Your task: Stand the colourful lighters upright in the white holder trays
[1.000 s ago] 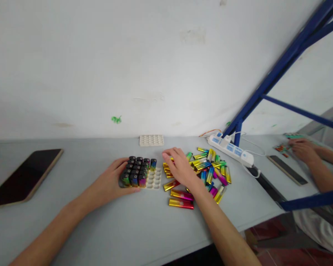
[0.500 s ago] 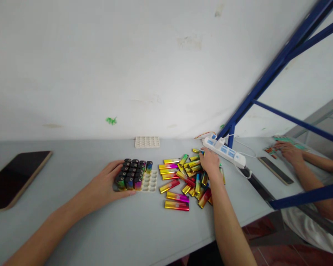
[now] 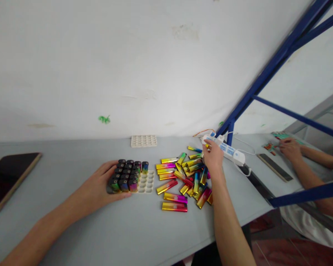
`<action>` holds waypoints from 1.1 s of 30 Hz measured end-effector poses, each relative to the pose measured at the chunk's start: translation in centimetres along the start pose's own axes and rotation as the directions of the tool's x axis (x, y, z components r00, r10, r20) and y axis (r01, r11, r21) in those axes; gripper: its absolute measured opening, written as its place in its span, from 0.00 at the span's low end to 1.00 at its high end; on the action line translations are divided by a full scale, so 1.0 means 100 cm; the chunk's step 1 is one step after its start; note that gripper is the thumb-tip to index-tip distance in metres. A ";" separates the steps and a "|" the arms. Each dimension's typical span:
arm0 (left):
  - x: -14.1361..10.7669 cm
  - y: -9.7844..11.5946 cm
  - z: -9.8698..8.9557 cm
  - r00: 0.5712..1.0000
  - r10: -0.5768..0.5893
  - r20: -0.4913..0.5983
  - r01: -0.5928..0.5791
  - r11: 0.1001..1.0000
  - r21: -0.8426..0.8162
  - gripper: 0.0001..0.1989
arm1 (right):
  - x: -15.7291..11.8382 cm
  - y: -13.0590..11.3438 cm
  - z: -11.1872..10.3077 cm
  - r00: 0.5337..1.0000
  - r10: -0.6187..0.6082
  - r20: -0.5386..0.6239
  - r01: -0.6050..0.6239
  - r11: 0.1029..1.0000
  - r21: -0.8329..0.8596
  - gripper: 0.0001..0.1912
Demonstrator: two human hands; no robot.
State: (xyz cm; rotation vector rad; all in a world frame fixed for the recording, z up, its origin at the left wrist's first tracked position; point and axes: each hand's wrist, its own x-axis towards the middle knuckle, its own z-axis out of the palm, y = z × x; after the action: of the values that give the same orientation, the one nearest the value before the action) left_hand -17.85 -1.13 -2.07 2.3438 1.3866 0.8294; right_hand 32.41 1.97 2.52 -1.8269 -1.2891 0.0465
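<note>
My left hand point(image 3: 107, 183) is wrapped round the left side of a white pocketed tray point(image 3: 146, 187). Metallic cases with black tops point(image 3: 124, 175) stand upright in the tray's left part, while pockets show bare at its right. To the right lies a loose pile of shiny flat cases point(image 3: 175, 198), gold fading to red, purple, blue or green. At the pile's far right edge, my right hand point(image 3: 213, 157) pinches a gold metallic case point(image 3: 207, 146), mostly hidden by the fingers.
A second white tray point(image 3: 143, 141) lies by the wall. A white power strip point(image 3: 230, 151) with cables sits beyond my right hand, near a blue metal frame point(image 3: 230, 127). A dark tablet-like slab point(image 3: 12, 177) lies at left. Another person's hands point(image 3: 291, 149) work at far right.
My right hand has lifted slightly from the pile and moved a little to the right, a gold case now showing at its fingertips. My left hand stays on the tray. The view shifted slightly.
</note>
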 end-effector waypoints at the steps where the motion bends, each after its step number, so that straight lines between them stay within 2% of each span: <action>1: 0.000 0.000 0.000 1.000 -0.003 0.004 0.003 1.000 -0.004 0.37 | 0.001 0.000 0.000 1.000 0.008 -0.020 -0.007 0.998 0.061 0.22; 5: 0.000 0.002 0.000 0.999 -0.029 0.023 0.029 0.999 -0.015 0.39 | 0.002 -0.003 0.004 0.997 0.076 0.011 -0.075 0.951 0.299 0.25; 10: 0.000 0.006 0.000 0.998 -0.038 0.043 0.040 0.999 -0.036 0.40 | -0.006 -0.013 0.013 0.977 0.159 0.140 -0.212 0.771 0.601 0.31; 13: 0.000 0.009 -0.001 0.998 -0.039 0.044 0.041 0.998 -0.043 0.41 | -0.014 -0.025 0.020 0.959 0.152 0.240 -0.276 0.696 0.663 0.35; 18: 0.001 0.017 -0.006 0.999 -0.010 0.040 0.012 0.998 -0.065 0.40 | -0.036 -0.056 0.032 0.912 0.093 0.400 -0.363 0.641 0.677 0.37; 21: 0.002 0.021 -0.007 0.999 -0.005 0.032 0.007 0.998 -0.061 0.41 | -0.052 -0.077 0.037 0.859 0.048 0.510 -0.467 0.482 0.741 0.35; 24: 0.002 0.021 -0.006 0.999 -0.019 0.043 0.020 0.999 -0.044 0.43 | -0.066 -0.095 0.038 0.772 0.004 0.636 -0.599 0.341 0.725 0.33; 29: 0.001 0.021 -0.005 0.998 -0.003 0.061 0.006 0.999 -0.047 0.44 | -0.081 -0.113 0.038 0.617 -0.075 0.784 -0.740 0.285 0.609 0.26; 33: 0.002 0.023 -0.006 0.997 0.017 0.070 -0.013 0.999 -0.050 0.45 | -0.087 -0.121 0.042 0.559 -0.104 0.823 -0.776 0.285 0.563 0.22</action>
State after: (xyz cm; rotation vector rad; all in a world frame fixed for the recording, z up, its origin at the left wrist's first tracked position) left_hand -16.56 -2.14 -0.34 2.3259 1.3072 0.7687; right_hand 17.32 -1.20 4.25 -0.9426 -0.8421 1.6941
